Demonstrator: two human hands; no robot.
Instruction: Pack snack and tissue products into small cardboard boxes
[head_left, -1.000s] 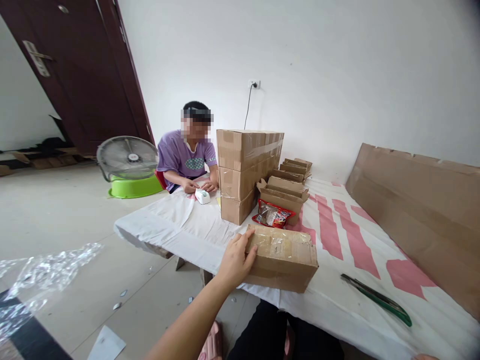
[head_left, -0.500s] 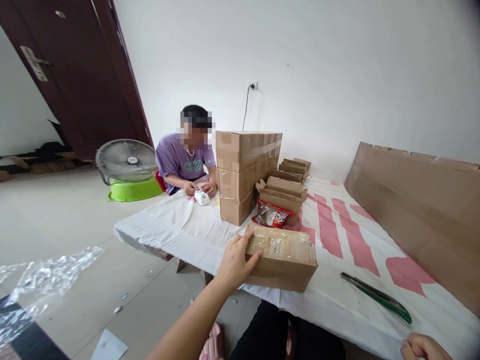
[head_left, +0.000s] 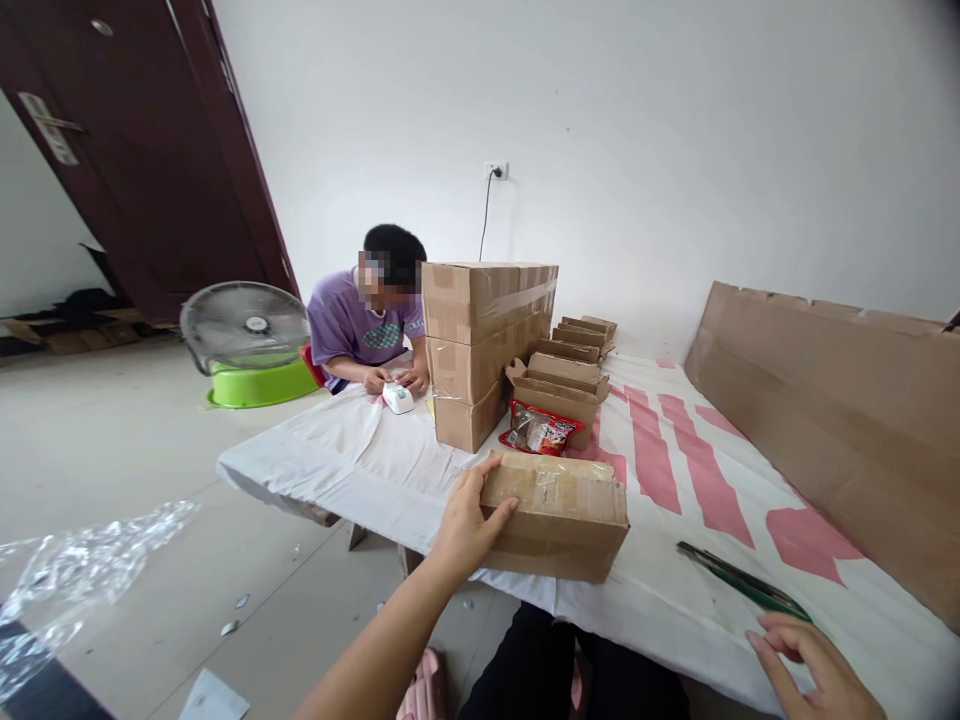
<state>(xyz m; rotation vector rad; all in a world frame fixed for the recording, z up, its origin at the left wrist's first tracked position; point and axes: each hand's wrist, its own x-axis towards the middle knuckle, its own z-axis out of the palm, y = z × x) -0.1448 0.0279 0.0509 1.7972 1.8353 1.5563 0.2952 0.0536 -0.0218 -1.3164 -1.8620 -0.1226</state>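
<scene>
A taped cardboard box (head_left: 559, 535) lies at the table's near edge. My left hand (head_left: 471, 512) grips its left end, with the fingers over the top and the thumb along the near upper edge. To the right lies a green-handled utility knife (head_left: 739, 580). My right hand (head_left: 806, 660) is beside the handle end of this knife, partly covering it from view, with thumb and fingers apart and nothing between them. Just behind the box, a red and clear plastic food packet (head_left: 541, 430) leans against an open cardboard box (head_left: 562, 388).
Several closed boxes (head_left: 469, 365) form a stack at the middle of the cloth-covered table (head_left: 300, 455). A co-worker (head_left: 371, 325) sits beyond its left side, hands at a small white device (head_left: 398, 398). A cardboard sheet (head_left: 817, 410) stands along the right. A fan (head_left: 251, 325) is on the left.
My right hand has moved left and up toward the knife's handle, and its fingers have spread from a curled shape. My left hand stays on the box. The view has shifted slightly.
</scene>
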